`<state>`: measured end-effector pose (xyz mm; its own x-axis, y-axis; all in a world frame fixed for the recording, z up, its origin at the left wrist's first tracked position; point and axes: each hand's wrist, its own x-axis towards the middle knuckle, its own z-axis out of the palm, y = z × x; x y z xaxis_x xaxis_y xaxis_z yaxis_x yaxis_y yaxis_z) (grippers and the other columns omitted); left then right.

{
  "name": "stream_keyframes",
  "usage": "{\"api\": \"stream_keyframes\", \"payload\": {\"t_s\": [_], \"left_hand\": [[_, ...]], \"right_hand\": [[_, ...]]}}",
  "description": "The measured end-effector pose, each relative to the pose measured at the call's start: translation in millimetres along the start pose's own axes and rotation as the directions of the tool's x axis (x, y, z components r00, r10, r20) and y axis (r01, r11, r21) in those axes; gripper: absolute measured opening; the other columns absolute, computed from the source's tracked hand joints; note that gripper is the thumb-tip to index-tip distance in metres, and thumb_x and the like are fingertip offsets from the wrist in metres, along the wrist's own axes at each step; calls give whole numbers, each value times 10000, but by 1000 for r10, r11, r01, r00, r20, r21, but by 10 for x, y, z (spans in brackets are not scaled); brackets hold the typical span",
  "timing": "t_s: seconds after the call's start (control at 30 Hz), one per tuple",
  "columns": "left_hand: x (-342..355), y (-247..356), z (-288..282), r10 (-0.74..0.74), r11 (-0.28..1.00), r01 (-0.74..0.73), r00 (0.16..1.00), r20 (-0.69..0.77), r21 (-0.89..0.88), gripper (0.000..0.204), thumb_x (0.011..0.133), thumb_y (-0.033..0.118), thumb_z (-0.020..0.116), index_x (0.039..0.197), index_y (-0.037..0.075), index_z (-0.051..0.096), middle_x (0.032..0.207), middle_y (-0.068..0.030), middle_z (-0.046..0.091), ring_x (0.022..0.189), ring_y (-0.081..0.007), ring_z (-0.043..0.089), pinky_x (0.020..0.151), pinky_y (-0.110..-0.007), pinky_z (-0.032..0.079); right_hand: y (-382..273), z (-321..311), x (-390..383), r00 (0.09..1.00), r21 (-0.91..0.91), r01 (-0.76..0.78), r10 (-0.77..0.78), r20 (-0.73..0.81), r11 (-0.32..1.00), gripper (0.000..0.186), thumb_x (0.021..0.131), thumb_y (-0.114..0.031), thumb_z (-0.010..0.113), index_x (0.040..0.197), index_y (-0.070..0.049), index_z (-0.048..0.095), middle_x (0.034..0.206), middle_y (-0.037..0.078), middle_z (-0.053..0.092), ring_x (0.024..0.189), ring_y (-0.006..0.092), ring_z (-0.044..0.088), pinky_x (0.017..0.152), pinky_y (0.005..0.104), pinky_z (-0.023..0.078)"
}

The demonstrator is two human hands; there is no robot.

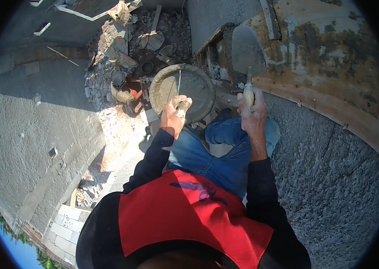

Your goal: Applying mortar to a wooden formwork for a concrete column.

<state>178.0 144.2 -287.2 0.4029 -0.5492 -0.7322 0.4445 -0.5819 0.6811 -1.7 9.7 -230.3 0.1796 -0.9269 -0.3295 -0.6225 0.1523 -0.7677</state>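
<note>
The person's left hand (176,114) stood at the near edge of a round, shallow, mortar-crusted grey basin (212,85), its fingers curled nearly closed around a thin pale cord (180,80) that ran up to the basin's far rim. Whether these fingers also gripped the near rim could not be told. Wet grey mortar (194,96) lay within the basin, which was positioned just beyond the person's faded blue denim trousers (230,152), left of centre between the legs and the rubble.

The right hand (253,107) was closed, its fingers wrapped around the pale wooden handle of a broad, grey-coated metal trowel (247,49). The blade pointed away from the body, to the right of the basin and well apart from it, overlapping in view the edge of a brown, grey-stained sheet (328,58).

Beyond the basin to the left, a second person (124,93) crouched lower down beside a heap of broken masonry rubble (113,47); a round black bucket (148,67) stood near. Rough grey plaster (333,193) occupied the lower right.
</note>
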Motion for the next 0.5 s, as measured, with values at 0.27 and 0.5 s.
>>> {"api": "stream_keyframes", "payload": {"t_s": [0.27, 0.5], "left_hand": [[158, -189, 864, 212, 906, -248, 967, 140, 342, 432, 809, 263, 655, 1089, -57, 577, 934, -184, 643, 868, -276, 619, 777, -360, 471], [191, -385, 1156, 324, 774, -383, 924, 205, 504, 355, 810, 170, 591, 1109, -20, 572, 950, -204, 654, 900, -353, 631, 779, -390, 480]], "right_hand": [[-21, 21, -423, 970, 108, -242, 243, 2, 964, 290, 845, -215, 627, 1009, 3, 528, 730, 131, 618, 573, 191, 625, 524, 326, 481], [450, 122, -574, 974, -94, -221, 216, -63, 971, 313, 839, -169, 584, 1071, 17, 486, 786, 235, 630, 570, 273, 649, 544, 379, 508]]}}
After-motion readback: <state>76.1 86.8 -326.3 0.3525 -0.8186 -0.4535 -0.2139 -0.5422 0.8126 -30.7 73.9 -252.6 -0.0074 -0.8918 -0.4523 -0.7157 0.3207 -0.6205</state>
